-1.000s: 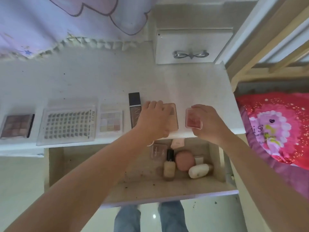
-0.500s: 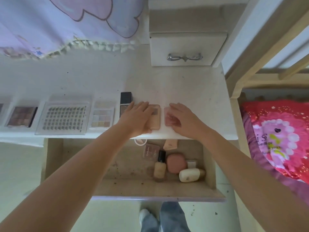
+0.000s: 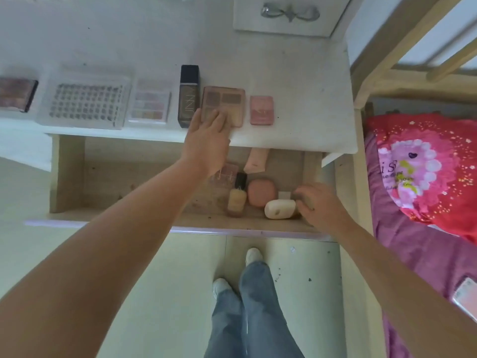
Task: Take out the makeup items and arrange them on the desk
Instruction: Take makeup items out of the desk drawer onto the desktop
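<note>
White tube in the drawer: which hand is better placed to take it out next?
Right. The right hand is already down in the drawer, fingers at the white tube's end. The left hand is up at the desk edge, fingers on the brown palette.

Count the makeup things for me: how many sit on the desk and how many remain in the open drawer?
On the desk: 6
In the drawer, as far as shows: 6, one mostly behind the right hand
Total: 12
</note>
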Available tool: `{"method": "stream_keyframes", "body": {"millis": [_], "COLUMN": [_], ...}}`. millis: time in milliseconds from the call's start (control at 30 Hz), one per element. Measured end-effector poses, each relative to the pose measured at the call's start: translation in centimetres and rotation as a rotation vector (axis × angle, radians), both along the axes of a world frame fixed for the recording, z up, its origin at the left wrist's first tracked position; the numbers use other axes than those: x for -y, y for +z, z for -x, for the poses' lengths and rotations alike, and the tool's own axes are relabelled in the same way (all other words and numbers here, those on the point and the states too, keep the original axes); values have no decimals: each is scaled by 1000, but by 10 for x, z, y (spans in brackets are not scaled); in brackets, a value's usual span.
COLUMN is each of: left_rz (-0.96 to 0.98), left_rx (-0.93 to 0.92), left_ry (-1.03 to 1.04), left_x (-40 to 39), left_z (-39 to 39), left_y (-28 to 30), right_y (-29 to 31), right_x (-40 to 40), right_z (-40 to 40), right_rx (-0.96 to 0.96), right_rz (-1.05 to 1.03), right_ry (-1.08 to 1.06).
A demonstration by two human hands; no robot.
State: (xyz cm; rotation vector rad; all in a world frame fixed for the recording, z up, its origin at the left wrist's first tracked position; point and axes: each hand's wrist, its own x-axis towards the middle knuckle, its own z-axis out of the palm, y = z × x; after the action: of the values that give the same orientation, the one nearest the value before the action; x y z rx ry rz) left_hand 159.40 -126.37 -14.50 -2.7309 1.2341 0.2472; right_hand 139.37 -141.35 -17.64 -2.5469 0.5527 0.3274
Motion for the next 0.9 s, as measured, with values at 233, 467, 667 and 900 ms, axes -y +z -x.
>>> {"method": "stream_keyframes", "body": {"millis": [233, 467, 667, 900], "left_rz": [346, 3, -12, 76], "left_rx": [3, -722, -732, -804], "left_ry": [-210, 649, 662, 736], "left_x": [-12, 2, 2, -1], "left_z": [48, 76, 76, 78], "left_y": [-41, -99, -104, -93], "right_y": [-33, -64, -55, -13], "right_x": [-12, -12, -7, 3], "right_z": [-8, -23, -20, -11], "right_rx": [-358, -383, -286, -169], "right_rz": [97, 119, -43, -212], "right_ry": [150, 173, 142, -75]}}
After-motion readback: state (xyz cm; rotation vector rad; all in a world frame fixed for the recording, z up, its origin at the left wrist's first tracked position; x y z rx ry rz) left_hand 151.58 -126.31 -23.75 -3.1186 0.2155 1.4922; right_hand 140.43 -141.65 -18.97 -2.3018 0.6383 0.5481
